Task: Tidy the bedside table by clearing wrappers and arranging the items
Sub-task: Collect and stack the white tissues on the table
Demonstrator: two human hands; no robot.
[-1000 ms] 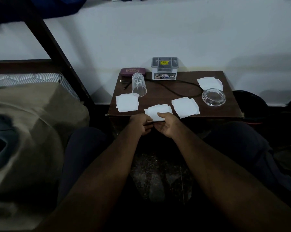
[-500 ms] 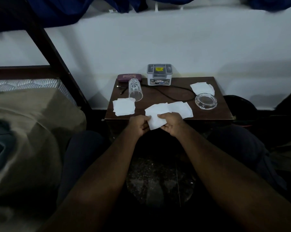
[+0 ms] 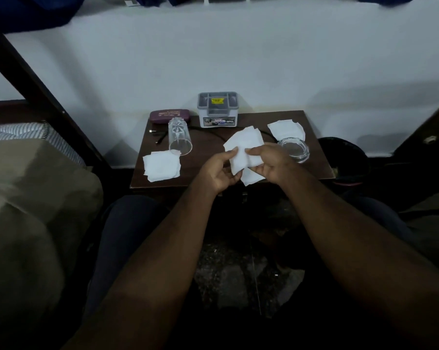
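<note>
Far left of the grey box [image 3: 218, 109]: a bed [image 3: 36, 198] under a beige blanket, with a striped mattress edge showing and a dark slanted frame post [image 3: 36, 92] beside it.

Just left of the box, at the back of the brown counter [image 3: 208, 162] by the white wall: a maroon case [image 3: 169, 116], lying flat. In front of that case, a clear glass [image 3: 179, 138] on its side, mouth toward the near edge. Next to it, the loose ends of a black cable [image 3: 161, 137], running back behind the glass toward the box.

Forward and left of the box, near the counter's front-left corner: a pile of wrappers [image 3: 162, 165], white and roughly square, its far corner right at the glass's mouth.

Forward of the box and slightly right: the left hand [image 3: 218, 173], thumb on top and fingers [image 3: 232, 176] curled beneath, pinching the left edge of the held wrappers [image 3: 243, 150]. Several white sheets, fanned and overlapping, lifted off the counter between both hands.

Further right: the right hand [image 3: 271, 162], its fingers [image 3: 259, 170] and thumb closed on the right side of the same sheets.

Right of the box, toward the back corner: a lone wrapper [image 3: 286, 130], flat on the counter. Just in front of it, a glass ashtray [image 3: 295, 149], partly hidden by the right hand.

Far right of the box, off the counter on the floor: a dark bin [image 3: 344, 157].
</note>
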